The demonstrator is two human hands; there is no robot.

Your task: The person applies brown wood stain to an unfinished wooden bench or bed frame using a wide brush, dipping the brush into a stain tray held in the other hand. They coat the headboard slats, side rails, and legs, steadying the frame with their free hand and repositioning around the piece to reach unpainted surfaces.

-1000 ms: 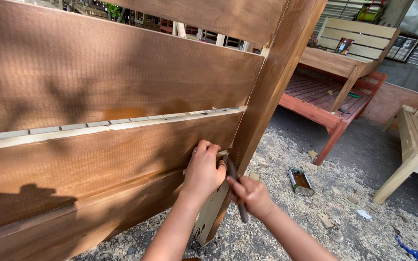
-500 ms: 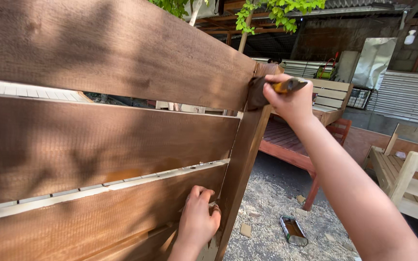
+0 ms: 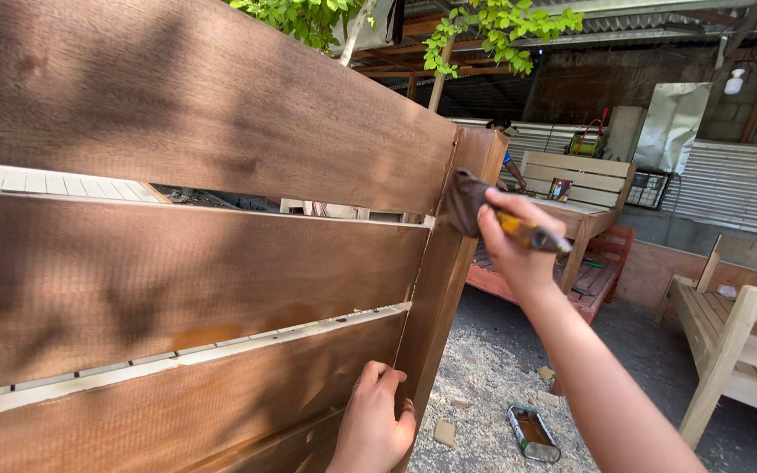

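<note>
**Brown stain on the post, brush at its top**

Brown stained wood fills the view; we stand at a slatted panel (image 3: 194, 271) whose boards run to an upright post (image 3: 449, 289) at its right edge; pale unstained strips show in the gaps between the boards.

Our right hand (image 3: 512, 250) is closed around a brush (image 3: 492, 219) near the top of the post; the yellow handle sticks out past the fingers to the right, and the dark, stain-soaked bristles press against the post's right face just below its top corner; the grip looks like a full fist, fingers wrapped tight with no gap showing. We judge the brush light and stiff in the handle, soft at the bristle end, and likely slick where stain has run; the place to hold it is the handle, well back from the wet head, as we do here.

Our left hand (image 3: 374, 429) is low on the panel, fingers curled onto the lower board's end where it meets the post; it touches and steadies rather than clamps, and holds nothing loose.

The panel itself we take to be heavy and rigid; its wet faces would smear under a palm, so the edges are the safer hold.

On the ground, strewn with sawdust, a small can (image 3: 534, 433) lies on its side near the foot of the post; unstained benches (image 3: 738, 342) stand well apart to the right.
</note>
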